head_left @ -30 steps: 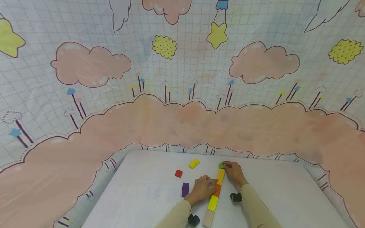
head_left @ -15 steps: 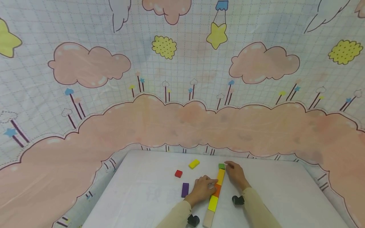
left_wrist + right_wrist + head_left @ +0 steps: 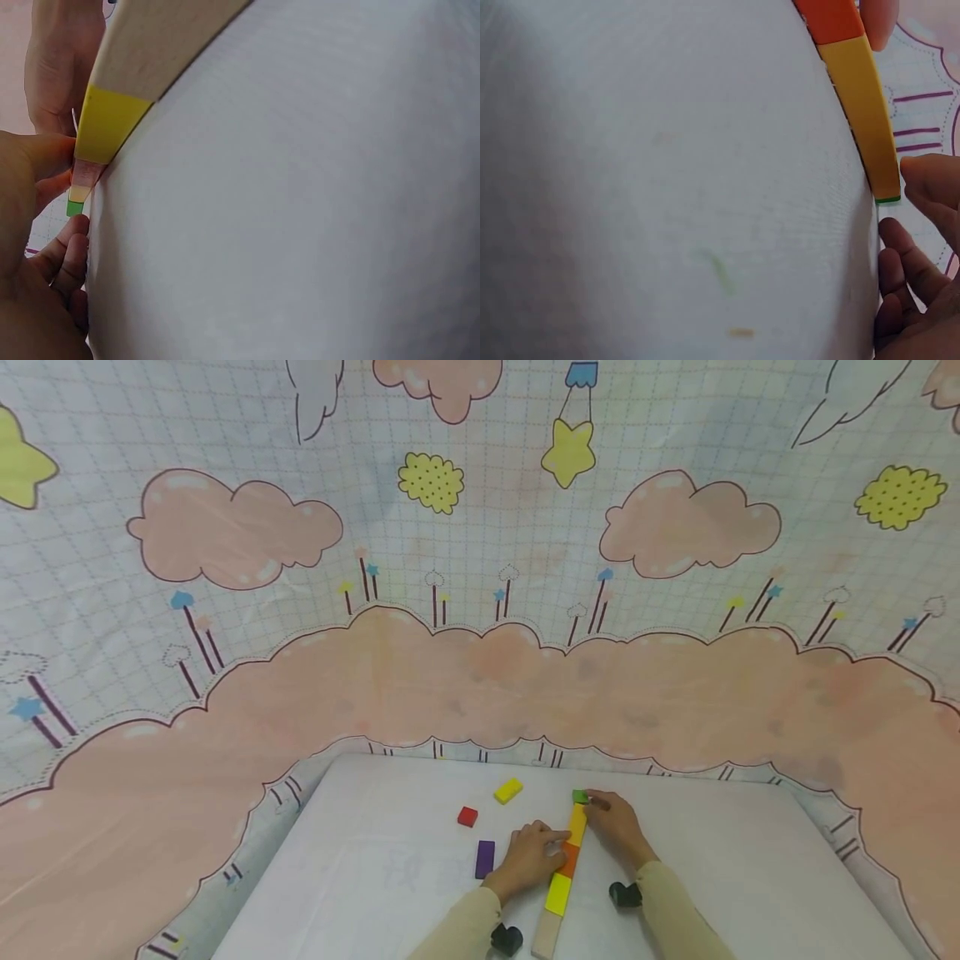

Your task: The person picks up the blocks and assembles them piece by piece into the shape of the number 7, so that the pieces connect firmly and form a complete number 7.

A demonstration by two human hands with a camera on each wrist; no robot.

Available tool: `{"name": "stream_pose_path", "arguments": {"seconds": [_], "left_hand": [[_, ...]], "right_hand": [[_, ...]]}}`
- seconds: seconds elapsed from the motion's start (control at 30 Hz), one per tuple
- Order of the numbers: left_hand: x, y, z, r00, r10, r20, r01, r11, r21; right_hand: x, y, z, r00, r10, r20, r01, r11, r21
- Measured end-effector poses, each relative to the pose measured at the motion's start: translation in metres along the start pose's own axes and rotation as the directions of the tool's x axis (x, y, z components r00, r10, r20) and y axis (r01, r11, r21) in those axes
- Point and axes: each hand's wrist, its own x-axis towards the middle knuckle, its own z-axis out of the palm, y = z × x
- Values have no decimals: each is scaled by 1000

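A straight row of blocks runs up the table in the head view: plain wood, yellow, orange, yellow-orange, and a small green block at the far end. My left hand lies along the row's left side, its index fingertip on the yellow-orange block and its thumb beside the orange one. My right hand is at the far end, fingertips right at the green block's right side. In the right wrist view only a thin green edge shows beyond the yellow-orange block, near the right hand's loosely bent fingers.
Left of the row lie a purple block, a small red block and another yellow block. A black device sits by the left wrist and another by the right wrist. A patterned cloth backdrop rises behind the white table.
My right fingers drew off the green block to the right, then came back against its side. The left hand keeps its place on the row.
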Motion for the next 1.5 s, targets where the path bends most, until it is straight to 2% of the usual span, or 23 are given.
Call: {"name": "stream_pose_path", "arguments": {"seconds": [0.3,0.9,1.1,1.5], "left_hand": [[4,0,-1,1000,-14,14,14,1000,4],[5,1,-2,1000,-2,0,2,1000,18],[5,2,-2,1000,-9,9,9,999,35],[-2,-1,-6,1000,-11,-10,11,1000,7]], "right_hand": [[2,-2,-1,999,-29,-13,29,1000,-12],[2,-4,0,1000,-25,-18,24,1000,-13],[3,-5,1,1000,1,-17,-1,1000,-3],[2,-4,0,1000,-3,-14,4,1000,27]]}}
